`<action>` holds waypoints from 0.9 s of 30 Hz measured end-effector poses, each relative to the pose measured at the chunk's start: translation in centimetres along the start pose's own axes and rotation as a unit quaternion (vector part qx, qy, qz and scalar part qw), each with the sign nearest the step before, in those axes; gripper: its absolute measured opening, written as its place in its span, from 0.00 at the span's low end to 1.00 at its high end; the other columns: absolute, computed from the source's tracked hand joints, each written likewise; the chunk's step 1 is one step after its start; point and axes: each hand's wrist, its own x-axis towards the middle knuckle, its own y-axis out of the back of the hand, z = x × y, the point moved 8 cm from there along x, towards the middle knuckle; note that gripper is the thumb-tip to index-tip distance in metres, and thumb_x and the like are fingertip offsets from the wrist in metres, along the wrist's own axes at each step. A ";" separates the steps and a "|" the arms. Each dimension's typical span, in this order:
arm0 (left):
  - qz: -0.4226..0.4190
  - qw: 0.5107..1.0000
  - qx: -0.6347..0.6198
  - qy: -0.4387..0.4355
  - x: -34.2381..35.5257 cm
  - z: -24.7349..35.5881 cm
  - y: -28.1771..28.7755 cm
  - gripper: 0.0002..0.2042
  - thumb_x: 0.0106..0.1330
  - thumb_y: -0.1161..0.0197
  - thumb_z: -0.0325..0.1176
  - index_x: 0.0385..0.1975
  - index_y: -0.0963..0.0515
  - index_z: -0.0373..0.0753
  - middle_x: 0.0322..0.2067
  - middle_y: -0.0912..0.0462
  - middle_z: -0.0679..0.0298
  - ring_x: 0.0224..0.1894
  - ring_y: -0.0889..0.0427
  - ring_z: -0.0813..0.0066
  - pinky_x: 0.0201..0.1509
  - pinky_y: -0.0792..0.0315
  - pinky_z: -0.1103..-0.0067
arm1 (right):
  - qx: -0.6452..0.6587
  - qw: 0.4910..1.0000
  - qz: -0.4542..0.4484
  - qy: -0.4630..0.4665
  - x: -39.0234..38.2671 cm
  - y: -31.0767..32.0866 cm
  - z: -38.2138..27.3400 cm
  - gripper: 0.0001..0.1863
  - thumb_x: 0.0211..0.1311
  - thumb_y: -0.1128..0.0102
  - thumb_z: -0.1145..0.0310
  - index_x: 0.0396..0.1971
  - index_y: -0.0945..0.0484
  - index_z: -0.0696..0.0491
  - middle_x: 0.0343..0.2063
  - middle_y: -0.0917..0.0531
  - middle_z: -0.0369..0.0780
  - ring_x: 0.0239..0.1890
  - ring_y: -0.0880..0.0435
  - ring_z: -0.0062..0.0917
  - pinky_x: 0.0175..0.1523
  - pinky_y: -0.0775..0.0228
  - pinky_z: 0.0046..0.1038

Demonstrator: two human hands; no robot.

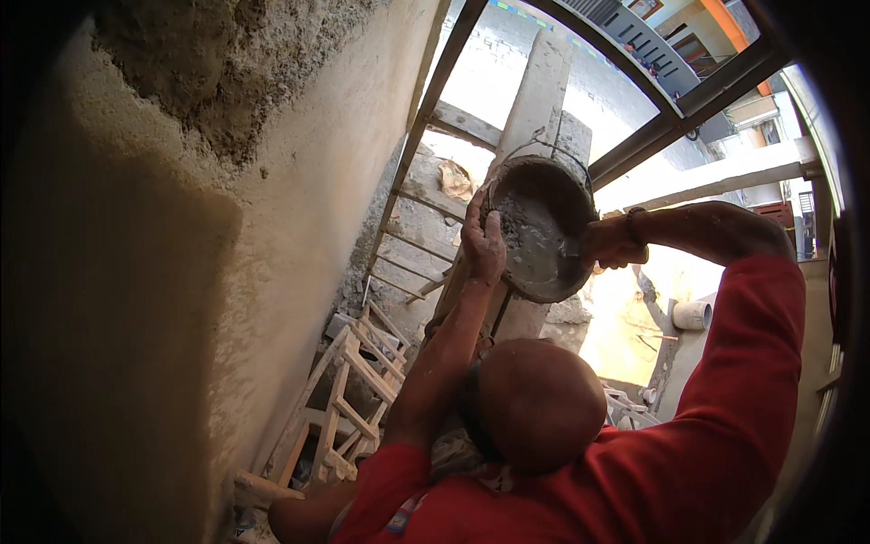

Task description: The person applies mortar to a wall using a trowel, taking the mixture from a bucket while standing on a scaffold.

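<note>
A round, dirt-caked bucket [542,295] appears over a long plank, its wire handle [536,136] lying toward the far side. Wet grey mortar [530,258] covers its bottom. My left hand [485,240] grips the bucket's left rim, thumb on top and fingers along the outside. At the right rim, my right hand [612,243] is closed round the handle of what looks like a trowel [646,256], its blade mostly hidden inside the bucket. Both arms wear red sleeves. Between them is a smooth rounded form [539,403] that I cannot make out for certain.
A rough plastered wall [290,208] rises along the left, its upper part broken and coarse. Wooden frames [349,399] lean below it. The plank [541,86] runs away past the bucket. Dark metal bars [675,127] cross the far right; a pale pipe [692,315] lies lower down.
</note>
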 end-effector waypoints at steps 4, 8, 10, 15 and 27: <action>-0.015 0.999 -0.011 0.030 0.3 0.2 0.6 0.20 0.65 0.53 0.23 0.58 0.33 0.27 0.54 0.26 0.54 0.56 0.29 0.67 0.63 0.38 0.75 | 0.221 0.956 0.039 -0.188 -1.4 -1.1 -2.4 0.10 0.54 0.38 0.64 0.21 0.23 0.54 0.14 0.28 0.37 0.15 0.28 0.24 0.21 0.33 0.29; -0.017 0.999 0.019 0.022 0.4 0.7 0.6 0.20 0.65 0.53 0.22 0.57 0.33 0.27 0.53 0.26 0.54 0.55 0.29 0.68 0.63 0.38 0.75 | 0.214 0.953 0.058 -0.206 -1.6 -1.4 -2.7 0.09 0.55 0.39 0.65 0.23 0.23 0.56 0.15 0.27 0.37 0.15 0.27 0.24 0.21 0.32 0.30; -0.015 0.999 0.009 0.036 0.4 0.6 0.7 0.20 0.65 0.53 0.22 0.57 0.33 0.27 0.52 0.25 0.54 0.55 0.28 0.68 0.62 0.37 0.75 | 0.213 0.958 0.043 -0.188 -1.4 -1.2 -2.5 0.09 0.56 0.40 0.66 0.24 0.24 0.56 0.16 0.27 0.38 0.16 0.26 0.24 0.21 0.32 0.30; -0.022 0.999 0.017 0.017 0.6 0.6 0.7 0.19 0.66 0.51 0.23 0.58 0.33 0.28 0.51 0.25 0.57 0.51 0.27 0.73 0.60 0.35 0.77 | 0.160 0.984 0.008 -0.072 -0.5 -0.9 -6.4 0.12 0.59 0.44 0.63 0.25 0.25 0.57 0.16 0.25 0.38 0.16 0.25 0.24 0.22 0.30 0.30; -0.055 0.997 -0.016 0.043 0.5 0.4 0.5 0.19 0.67 0.51 0.23 0.58 0.33 0.30 0.51 0.25 0.59 0.52 0.27 0.75 0.60 0.35 0.78 | 0.248 0.945 0.203 -0.055 -2.2 1.8 -8.4 0.11 0.63 0.47 0.64 0.27 0.25 0.55 0.19 0.24 0.39 0.20 0.23 0.27 0.25 0.30 0.30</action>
